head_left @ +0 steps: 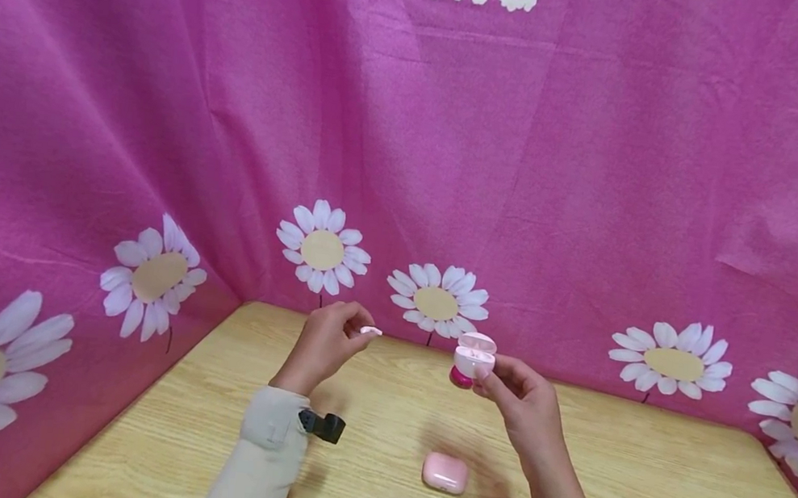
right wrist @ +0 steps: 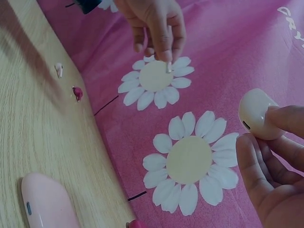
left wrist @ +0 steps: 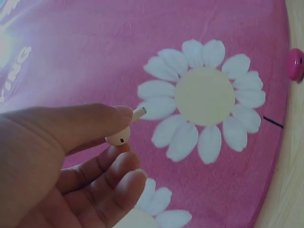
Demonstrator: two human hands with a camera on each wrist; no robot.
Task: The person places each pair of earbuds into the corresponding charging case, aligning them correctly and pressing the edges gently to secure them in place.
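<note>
My left hand (head_left: 326,343) pinches a white wireless earbud (left wrist: 118,138) between thumb and fingers, its stem sticking out past the thumb tip. To the right, my right hand (head_left: 527,408) holds a pale earbud charging case (head_left: 473,359) above the table, thumb on its near side. Its lid is up in the head view; whether an earbud sits inside I cannot tell. The right wrist view shows the rounded outside of this case, with a small dark slot in it. The two hands are apart, at about the same height.
A glossy pink case (head_left: 444,474), lid down, lies on the wooden table (head_left: 637,485). Behind the held case is a rounded magenta object (head_left: 461,379). Another white earbud (right wrist: 59,70) and a small magenta piece (right wrist: 77,93) lie near the table's back edge, before the flowered magenta cloth (head_left: 596,180).
</note>
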